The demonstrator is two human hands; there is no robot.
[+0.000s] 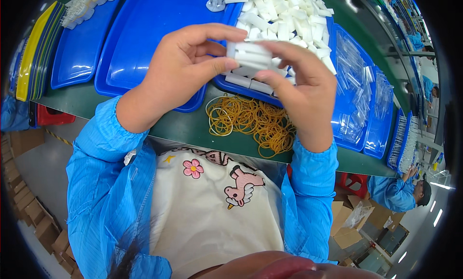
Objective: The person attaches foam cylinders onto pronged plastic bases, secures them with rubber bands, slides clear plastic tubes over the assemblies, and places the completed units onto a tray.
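Between both hands, above the near edge of a blue tray, is a short white plastic part, blurred by motion. Thumb and fingers of my left hand pinch its left end. My right hand grips the right end between thumb and index finger. Right behind it, the blue tray is heaped with white foam pieces. On the green table just below the hands lies a tangled pile of tan rubber bands, with a white loop among them.
A large blue tray at left bears a white plastic piece at its far edge. Farther left are a tray with white parts and stacked trays. Clear plastic pieces fill trays at right. A co-worker sits far right.
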